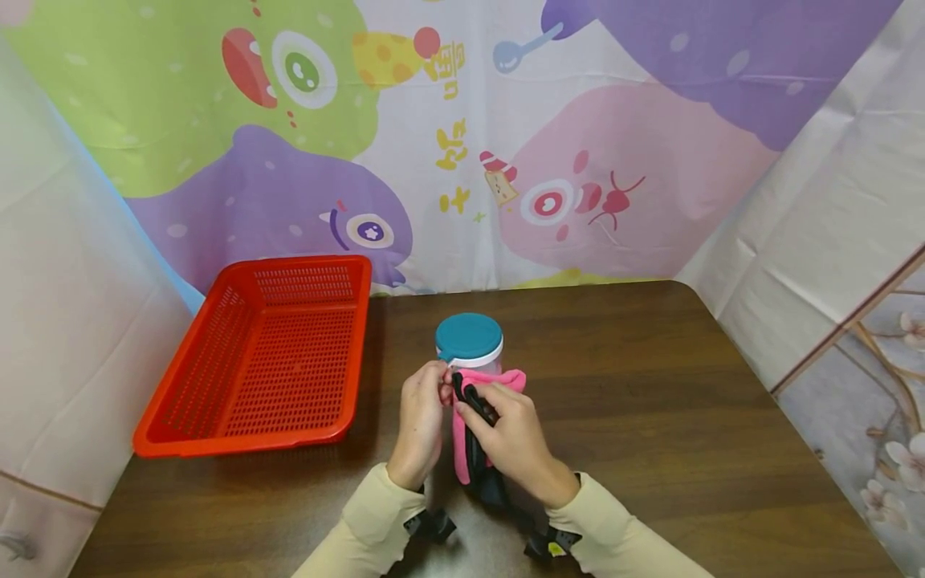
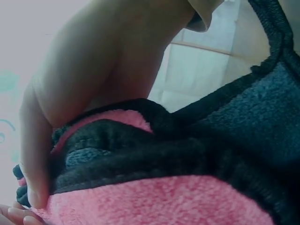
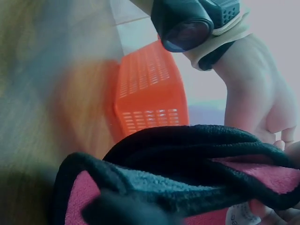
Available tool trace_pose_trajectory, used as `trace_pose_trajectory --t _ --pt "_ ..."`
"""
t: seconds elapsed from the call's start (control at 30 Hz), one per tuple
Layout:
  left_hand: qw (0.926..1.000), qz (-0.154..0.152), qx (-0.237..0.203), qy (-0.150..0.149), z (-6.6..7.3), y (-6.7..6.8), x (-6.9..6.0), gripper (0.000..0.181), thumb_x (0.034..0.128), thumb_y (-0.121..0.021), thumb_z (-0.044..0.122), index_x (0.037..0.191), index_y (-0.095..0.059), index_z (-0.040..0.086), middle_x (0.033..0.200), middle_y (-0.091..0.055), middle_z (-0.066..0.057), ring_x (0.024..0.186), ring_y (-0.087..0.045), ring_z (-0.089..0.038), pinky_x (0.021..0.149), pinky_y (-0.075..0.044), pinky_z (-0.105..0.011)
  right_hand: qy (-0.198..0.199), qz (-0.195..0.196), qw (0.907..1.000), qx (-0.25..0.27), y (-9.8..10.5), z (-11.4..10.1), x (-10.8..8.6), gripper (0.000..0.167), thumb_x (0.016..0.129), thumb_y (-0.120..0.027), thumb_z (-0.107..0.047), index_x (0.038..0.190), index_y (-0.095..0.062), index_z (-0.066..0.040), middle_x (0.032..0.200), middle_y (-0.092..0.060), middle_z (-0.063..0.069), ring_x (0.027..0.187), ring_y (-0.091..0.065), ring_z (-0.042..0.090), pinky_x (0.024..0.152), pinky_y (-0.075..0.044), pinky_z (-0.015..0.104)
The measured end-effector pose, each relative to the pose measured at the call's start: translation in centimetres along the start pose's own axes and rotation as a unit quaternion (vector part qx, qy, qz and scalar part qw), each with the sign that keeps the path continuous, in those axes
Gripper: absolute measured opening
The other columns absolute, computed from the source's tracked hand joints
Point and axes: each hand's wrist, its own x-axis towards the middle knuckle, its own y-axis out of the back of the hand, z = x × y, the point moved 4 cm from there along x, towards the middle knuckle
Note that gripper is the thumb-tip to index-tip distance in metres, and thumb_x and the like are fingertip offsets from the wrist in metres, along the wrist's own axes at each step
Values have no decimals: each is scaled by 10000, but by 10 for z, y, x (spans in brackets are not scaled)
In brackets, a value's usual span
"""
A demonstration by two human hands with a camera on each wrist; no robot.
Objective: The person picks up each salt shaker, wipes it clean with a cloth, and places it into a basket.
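A folded cloth [image 1: 462, 453], fluffy pink on one side and grey-blue on the other with black edging, is held upright between both hands over the table. My left hand [image 1: 421, 417] pinches its upper left edge; a white tag [image 3: 241, 214] shows by those fingertips in the right wrist view. My right hand [image 1: 516, 437] grips the folded black edges from the right, its thumb pressed on the pink side in the left wrist view. Part of the cloth hangs below the hands. Just behind it stands a clear jar with a blue lid [image 1: 469, 335], its lower part hidden.
A red plastic basket [image 1: 249, 445] with slotted walls sits at the left of the brown wooden table [image 1: 636, 385]. Behind the table hangs a curtain printed with cartoon figures [image 1: 629, 177]. Pale cloth walls stand on both sides.
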Motion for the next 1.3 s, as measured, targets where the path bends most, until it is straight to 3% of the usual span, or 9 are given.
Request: trace_pose_trajectory --t 0.37,0.67,0.87,1.3 --pt "9999 -158 -24 16 4 3 0 260 929 -396 94 680 -469 93 603 -378 20 608 -369 -115 622 -330 -251 -188 -265 9995 -5 -1 2 -5 135 809 -756 -97 914 -704 -31 787 -683 48 664 -515 82 573 -477 184" --pt "9994 -261 -210 15 11 4 -1 263 945 -381 113 695 -456 78 596 -357 5 607 -357 -146 658 -336 -293 -93 -275 9996 11 -1 1 -4 138 811 -756 -103 921 -704 -37 784 -682 35 664 -509 68 575 -464 181" --pt "9984 -295 -482 13 17 4 -2 264 951 -374 110 699 -445 76 603 -348 7 610 -350 -140 655 -328 -272 209 -167 9996 34 0 -2 -1 125 808 -754 -92 906 -698 -39 786 -691 36 669 -540 80 595 -473 181" --pt "9979 -375 -469 -259 28 -1 -6 268 951 -351 85 701 -447 80 603 -356 3 615 -360 -140 637 -324 -248 519 295 9978 291 5 -9 8 104 795 -756 -56 876 -695 -31 730 -644 45 618 -506 89 549 -421 132"
